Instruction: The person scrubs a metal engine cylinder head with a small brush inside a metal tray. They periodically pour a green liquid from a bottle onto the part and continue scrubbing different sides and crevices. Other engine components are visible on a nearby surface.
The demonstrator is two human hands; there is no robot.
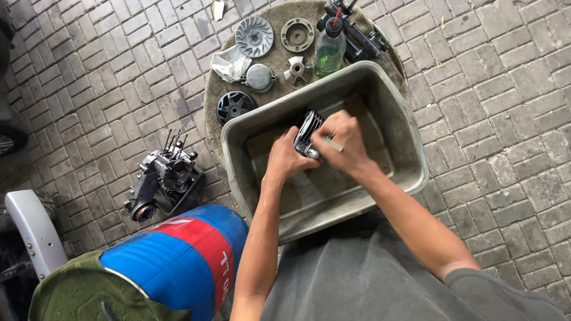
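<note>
1. From the head camera we looked down on a grey brick pavement (pixel 89 89) with a round brownish mat (pixel 279 59) spread on it.
2. A grey plastic tub (pixel 410 154) stood partly on the mat, and our hands worked over its middle.
3. Our left hand (pixel 285 159) was closed around a finned metal cylinder (pixel 307 132), gripping it from below, just above the tub's floor.
4. Our right hand (pixel 345 139) was curled narrow on the cylinder's far side, pinching a thin pale stick-like tool (pixel 334 145); what kind, we could not tell.
5. On the mat lay a finned silver disc (pixel 254 35), a round hub (pixel 297 34), a dark fan wheel (pixel 235 106), a white rag (pixel 229 62) and a bottle of green liquid (pixel 329 52).
6. An engine casing (pixel 163 175) sat on the bricks to the left, near a blue and red drum (pixel 178 255).
</note>
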